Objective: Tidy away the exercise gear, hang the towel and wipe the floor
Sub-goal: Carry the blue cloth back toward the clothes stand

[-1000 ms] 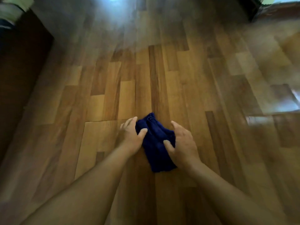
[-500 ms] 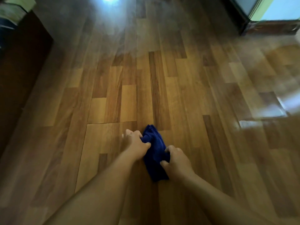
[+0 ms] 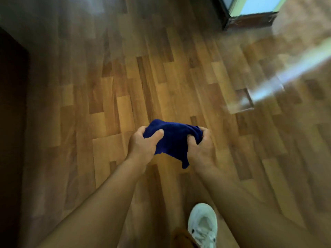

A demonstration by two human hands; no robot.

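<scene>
Above the brown wooden plank floor [image 3: 161,83], your left hand [image 3: 141,149] and right hand [image 3: 200,149] now grasp the crumpled dark blue cloth [image 3: 172,138], lifted off the boards, so wiping seems paused.

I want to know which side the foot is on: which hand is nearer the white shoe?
Right. The right hand grips the blue cloth almost directly above the white shoe in the head view; the left hand grips the cloth's other end, farther to the left.

white shoe [image 3: 203,228] cut off below (toe shows), floor [image 3: 179,77] blurred
</scene>
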